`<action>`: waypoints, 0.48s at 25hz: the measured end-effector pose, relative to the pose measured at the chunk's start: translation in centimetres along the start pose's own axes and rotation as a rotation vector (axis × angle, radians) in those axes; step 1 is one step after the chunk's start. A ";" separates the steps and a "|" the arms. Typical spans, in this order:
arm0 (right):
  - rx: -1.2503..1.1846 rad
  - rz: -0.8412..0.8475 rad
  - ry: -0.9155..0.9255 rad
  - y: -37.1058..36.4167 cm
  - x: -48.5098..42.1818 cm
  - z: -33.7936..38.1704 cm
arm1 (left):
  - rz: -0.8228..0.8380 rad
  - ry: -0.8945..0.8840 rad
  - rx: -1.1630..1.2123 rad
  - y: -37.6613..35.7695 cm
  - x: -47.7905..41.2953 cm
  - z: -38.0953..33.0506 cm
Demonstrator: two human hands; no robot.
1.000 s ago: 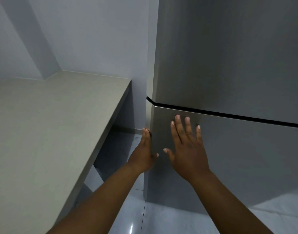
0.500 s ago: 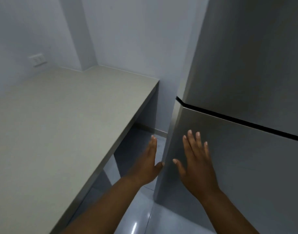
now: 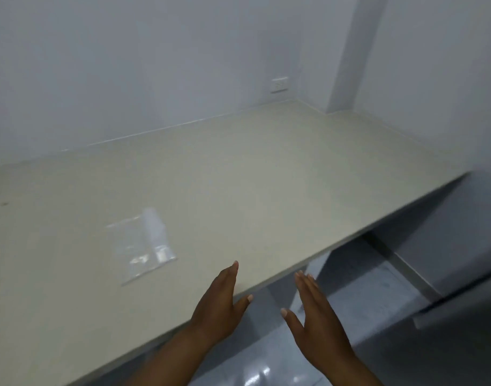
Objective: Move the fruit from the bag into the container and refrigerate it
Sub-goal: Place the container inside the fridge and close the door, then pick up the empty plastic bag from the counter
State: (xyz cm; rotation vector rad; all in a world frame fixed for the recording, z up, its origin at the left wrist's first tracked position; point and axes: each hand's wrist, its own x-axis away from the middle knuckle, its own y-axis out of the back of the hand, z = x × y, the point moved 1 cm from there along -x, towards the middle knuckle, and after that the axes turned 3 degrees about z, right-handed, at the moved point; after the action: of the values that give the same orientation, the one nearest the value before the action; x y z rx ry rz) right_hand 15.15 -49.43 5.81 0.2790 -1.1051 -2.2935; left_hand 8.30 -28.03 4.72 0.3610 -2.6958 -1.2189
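A flat, clear plastic bag (image 3: 142, 245) lies on the beige countertop (image 3: 238, 176), left of centre; nothing shows inside it. My left hand (image 3: 222, 305) hovers over the counter's front edge, fingers straight and apart, holding nothing. My right hand (image 3: 316, 321) is held out beside it over the floor, also spread and empty. Only a blurred grey corner of the fridge (image 3: 461, 307) shows at the lower right. No fruit or container is in view.
A white wall socket (image 3: 279, 84) sits on the back wall above the counter. A wall column (image 3: 350, 51) stands at the counter's far right corner. Glossy grey floor tiles (image 3: 350, 288) lie below the counter's edge.
The view has swung left from the fridge to the countertop. Both hands have come off the fridge door and now hover open near the counter's edge. The plastic bag has come into view.
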 end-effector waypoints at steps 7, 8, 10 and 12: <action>-0.124 0.225 0.122 -9.6 -3.9 10.4 | -0.256 0.318 0.064 8.4 8.4 11.3; -0.127 0.233 0.126 -10.6 -4.4 11.5 | -0.274 0.347 0.070 9.2 9.2 12.6; -0.130 0.240 0.140 -12.5 -5.4 13.6 | -0.290 0.393 0.082 10.5 10.5 14.8; -0.152 0.249 0.124 -14.3 -6.9 15.4 | -0.292 0.438 0.092 11.5 11.1 16.9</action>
State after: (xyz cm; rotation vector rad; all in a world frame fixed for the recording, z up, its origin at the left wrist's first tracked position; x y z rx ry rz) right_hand 8.58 -28.36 4.20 0.2082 -0.8472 -2.0945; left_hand -8.17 -11.68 2.84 0.9412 -2.3743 -0.9401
